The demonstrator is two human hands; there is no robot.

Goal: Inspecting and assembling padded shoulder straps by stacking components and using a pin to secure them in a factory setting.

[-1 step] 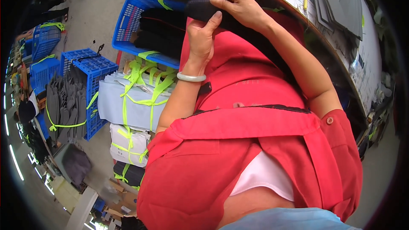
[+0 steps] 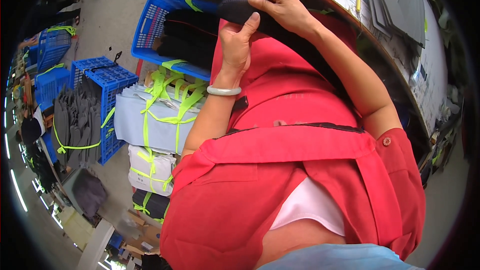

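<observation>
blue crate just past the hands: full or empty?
Partly full. The blue crate holds stacked dark material; its left portion shows bare lattice floor.

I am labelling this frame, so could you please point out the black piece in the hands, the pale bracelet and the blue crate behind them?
black piece [image 2: 235,7], head view, its bare part left of the thumb.
pale bracelet [image 2: 223,90], head view, front of the band.
blue crate [image 2: 150,25], head view, its left wall.
</observation>
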